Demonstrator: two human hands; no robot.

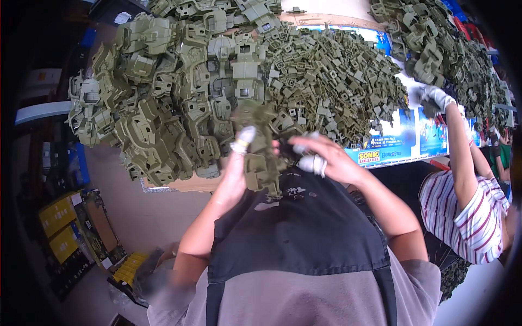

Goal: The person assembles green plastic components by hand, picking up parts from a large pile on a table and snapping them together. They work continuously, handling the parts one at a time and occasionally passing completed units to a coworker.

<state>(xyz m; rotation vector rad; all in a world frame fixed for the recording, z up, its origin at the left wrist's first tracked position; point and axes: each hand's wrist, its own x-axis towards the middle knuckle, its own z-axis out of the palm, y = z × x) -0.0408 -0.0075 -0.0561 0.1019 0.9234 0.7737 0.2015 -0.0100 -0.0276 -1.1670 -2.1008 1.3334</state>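
At the front edge of the table, my left hand is closed round an olive-green molded plastic part that looks like a toy vehicle body. Motion blurs the part, and its upper end overlaps the pieces behind it. White covers wrap some fingers on both hands. Just right of the part is my right hand, its fingers bent toward it. Those fingertips are smeared, so whether they grip anything does not show. Beyond my hands spreads a heap of small green plastic pieces.
Larger green vehicle shells are piled on the left of the table, reaching its front edge. Printed cardboard lies under the small pieces. At the right, a co-worker in a striped shirt reaches a gloved hand toward another green pile.
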